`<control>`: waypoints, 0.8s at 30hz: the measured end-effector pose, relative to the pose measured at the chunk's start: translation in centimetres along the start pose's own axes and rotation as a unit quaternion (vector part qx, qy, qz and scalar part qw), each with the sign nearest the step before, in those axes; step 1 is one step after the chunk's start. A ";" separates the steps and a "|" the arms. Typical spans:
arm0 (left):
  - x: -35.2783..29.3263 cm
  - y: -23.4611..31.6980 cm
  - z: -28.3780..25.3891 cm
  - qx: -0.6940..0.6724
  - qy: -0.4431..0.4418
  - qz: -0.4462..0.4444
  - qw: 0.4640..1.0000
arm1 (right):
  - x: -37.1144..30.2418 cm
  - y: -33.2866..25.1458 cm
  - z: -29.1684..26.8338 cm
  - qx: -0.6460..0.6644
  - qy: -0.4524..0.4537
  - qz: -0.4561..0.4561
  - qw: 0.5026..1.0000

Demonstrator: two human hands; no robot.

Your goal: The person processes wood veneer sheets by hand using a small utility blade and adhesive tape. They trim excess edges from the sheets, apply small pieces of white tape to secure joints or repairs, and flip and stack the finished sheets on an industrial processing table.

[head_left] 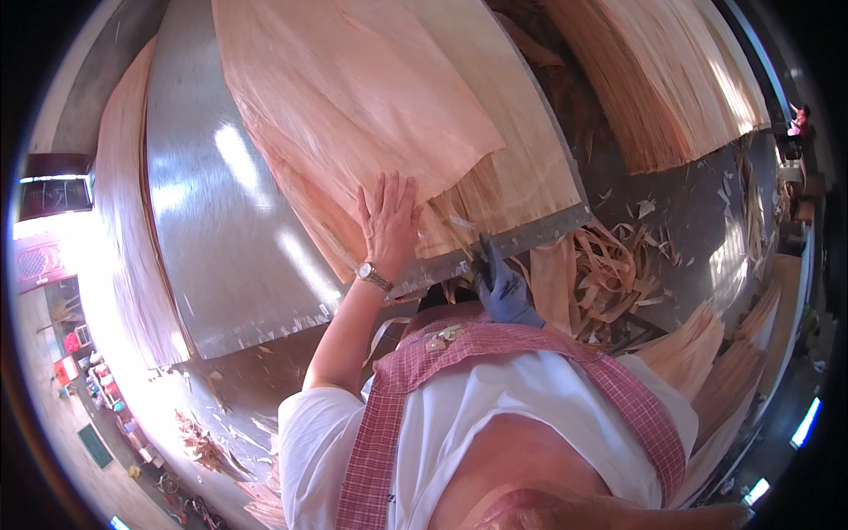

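Note:
Flat on a thin, pale-pinkish wood veneer sheet (pixel 353 97) lies my left hand (pixel 386 221), bare, fingers stretched out and slightly apart, with a metal watch on the wrist. The sheet's ragged near edge overlaps a stack of yellowish veneer (pixel 526 181). Beneath them is a grey metal tabletop (pixel 543 223), its edge close to my body. At that edge, to the right, my right hand (pixel 505 287) wears a blue-grey glove. Its fingers look curled, with the forefinger pointing toward the veneer edge; what they hold, if anything, I cannot make out.
Curled veneer strips (pixel 618 269) hang and pile up right of my gloved hand. Another veneer stack (pixel 662 79) lies at the far right. On the left are a bare metal sheet (pixel 238 221) and a tall veneer stack (pixel 128 221). Scraps litter the floor.

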State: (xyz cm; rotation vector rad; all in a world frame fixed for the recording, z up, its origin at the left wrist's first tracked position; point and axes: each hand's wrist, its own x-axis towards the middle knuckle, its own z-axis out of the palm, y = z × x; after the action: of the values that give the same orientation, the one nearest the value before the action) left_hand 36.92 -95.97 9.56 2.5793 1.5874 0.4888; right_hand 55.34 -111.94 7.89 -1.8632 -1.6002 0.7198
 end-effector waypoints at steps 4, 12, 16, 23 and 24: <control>0.4 0.3 1.2 -0.039 0.013 0.011 0.999 | 4.1 -1.1 0.0 0.026 0.080 -0.099 0.991; -0.6 0.0 -3.3 -0.155 0.047 -0.052 0.985 | 10.8 -3.0 5.4 0.160 0.016 0.040 0.986; -3.5 -1.5 -4.0 -0.181 0.065 -0.127 0.973 | 13.3 -3.2 8.6 0.402 -0.066 0.130 0.904; -5.8 -1.4 -3.8 -0.185 0.106 -0.164 0.963 | 11.9 -2.6 4.9 0.434 -0.079 0.235 0.866; -6.0 -1.2 -3.8 -0.179 0.110 -0.183 0.960 | 11.7 -3.5 2.9 0.444 -0.085 0.250 0.857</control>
State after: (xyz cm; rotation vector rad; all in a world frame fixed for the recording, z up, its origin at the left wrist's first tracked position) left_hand 32.29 -101.08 11.55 1.9686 1.7892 0.9466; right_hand 52.44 -99.70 8.03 -1.4842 -0.6060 1.5596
